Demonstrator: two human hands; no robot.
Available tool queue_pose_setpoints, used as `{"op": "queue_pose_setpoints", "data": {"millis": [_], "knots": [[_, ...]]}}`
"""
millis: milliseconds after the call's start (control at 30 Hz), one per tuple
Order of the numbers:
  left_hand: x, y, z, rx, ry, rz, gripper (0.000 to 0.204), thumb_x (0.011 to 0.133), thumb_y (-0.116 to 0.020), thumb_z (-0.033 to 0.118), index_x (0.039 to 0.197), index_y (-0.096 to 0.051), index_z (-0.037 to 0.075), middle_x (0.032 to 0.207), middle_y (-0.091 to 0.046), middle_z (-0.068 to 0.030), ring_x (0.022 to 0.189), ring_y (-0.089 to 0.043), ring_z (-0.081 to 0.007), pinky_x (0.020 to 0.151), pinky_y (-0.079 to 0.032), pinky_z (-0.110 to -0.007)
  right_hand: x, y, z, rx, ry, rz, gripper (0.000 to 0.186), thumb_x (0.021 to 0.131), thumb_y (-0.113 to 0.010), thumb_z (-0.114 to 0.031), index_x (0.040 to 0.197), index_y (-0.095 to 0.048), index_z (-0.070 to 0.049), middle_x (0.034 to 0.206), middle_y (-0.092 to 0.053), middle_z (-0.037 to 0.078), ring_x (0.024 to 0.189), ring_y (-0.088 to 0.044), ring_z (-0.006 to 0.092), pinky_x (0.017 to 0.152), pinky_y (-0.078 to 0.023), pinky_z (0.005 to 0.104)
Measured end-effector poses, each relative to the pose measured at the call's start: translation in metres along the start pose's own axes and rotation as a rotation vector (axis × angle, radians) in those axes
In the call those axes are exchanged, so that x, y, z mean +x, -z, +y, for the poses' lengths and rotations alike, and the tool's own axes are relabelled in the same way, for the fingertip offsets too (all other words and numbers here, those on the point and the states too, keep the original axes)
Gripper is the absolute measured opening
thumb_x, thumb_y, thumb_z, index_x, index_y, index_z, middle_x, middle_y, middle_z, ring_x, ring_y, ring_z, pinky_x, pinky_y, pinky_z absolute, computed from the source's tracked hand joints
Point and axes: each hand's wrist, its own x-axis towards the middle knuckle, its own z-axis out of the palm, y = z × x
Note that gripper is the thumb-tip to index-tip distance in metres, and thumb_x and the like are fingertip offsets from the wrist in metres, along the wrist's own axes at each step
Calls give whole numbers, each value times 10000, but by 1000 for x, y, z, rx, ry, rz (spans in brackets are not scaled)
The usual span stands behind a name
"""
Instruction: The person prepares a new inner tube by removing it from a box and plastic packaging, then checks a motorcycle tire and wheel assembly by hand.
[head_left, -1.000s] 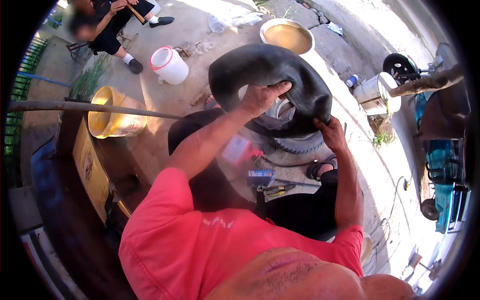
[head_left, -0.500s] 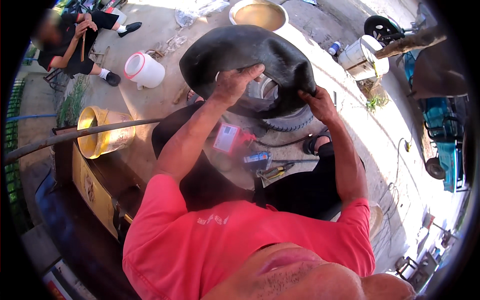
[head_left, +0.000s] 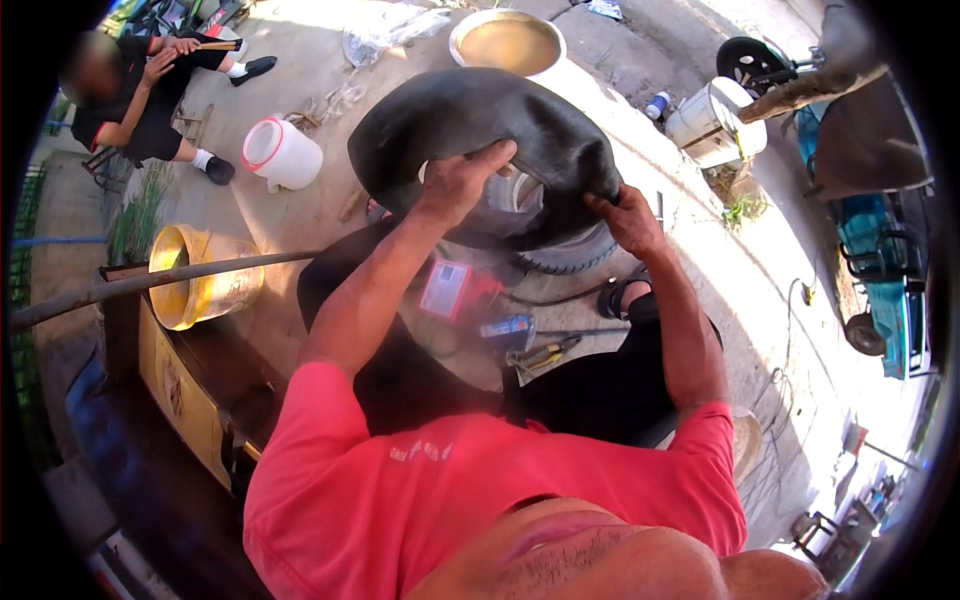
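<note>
Between my two hands I hold up a swollen black inner tube [head_left: 470,105], raised above a wheel with a treaded tyre [head_left: 572,250]. My left hand [head_left: 462,180] grips its left inner edge, thumb lying on top. My right hand [head_left: 628,218] pinches the right side, where the rubber is creased. Most of the wheel is hidden under the tube; part of its pale rim shows through the hole. Below, between my legs, lie a red and white box [head_left: 446,288], a small blue box [head_left: 507,326] and pliers with yellow-black handles [head_left: 545,353].
A yellow bucket [head_left: 215,270] and a long pole [head_left: 130,288] are at left. Beyond stand a white pail with a red rim [head_left: 292,157] and a basin of brownish water [head_left: 508,45]. A white bucket [head_left: 712,125] stands at right. At far left another person [head_left: 125,95] sits holding a stick.
The tube has come slightly lower and nearer in the picture, both hands still gripping it. The seated person's stick has swung from upright to nearly level.
</note>
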Motion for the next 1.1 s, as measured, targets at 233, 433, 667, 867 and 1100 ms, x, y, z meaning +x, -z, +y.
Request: {"op": "queue_pose_setpoints", "data": {"millis": [233,433,667,867,1100], "knots": [[-2,-2,2,-6,-44,14,207,980,-716,149,1142,-719,19,1054,-733,-34,888,-677,-148,828,-551,-300,-5,-8,-10,-91,25,29,339,945,-675,-266,1124,-686,21,945,-726,212,911,-684,264,873,-511,403],[-1,-2,1,-39,-12,10,205,971,-720,99,1162,-710,25,1052,-726,-31,878,-678,-138,786,-565,-290,-8,-4,-15,-165,-47,-26,260,1031,-678,-240,1150,-718,-13,967,-716,-7,933,-602,103,913,-494,318],[-1,5,-1,-72,33,-49,163,970,-720,120,1098,-723,18,1002,-725,-33,852,-668,-145,819,-541,-308,-15,-5,-34,15,22,29,258,1002,-653,-195,1137,-686,23,937,-735,74,903,-630,124,862,-508,347],[5,11,-1,-191,-32,-84,125,1007,-670,134,1034,-708,17,918,-713,-40,819,-662,-157,811,-528,-305,-24,-1,-53,227,82,21,241,1040,-661,-226,1145,-698,-13,958,-694,-11,897,-587,95,869,-503,303],[13,42,-20,15,-112,-104,383,991,-659,181,1360,-609,91,1275,-699,-90,1103,-688,-262,799,-567,-406,-33,-14,-72,385,165,-30,276,1050,-647,-228,1212,-686,-7,1026,-698,-28,958,-598,76,874,-517,284]]}}
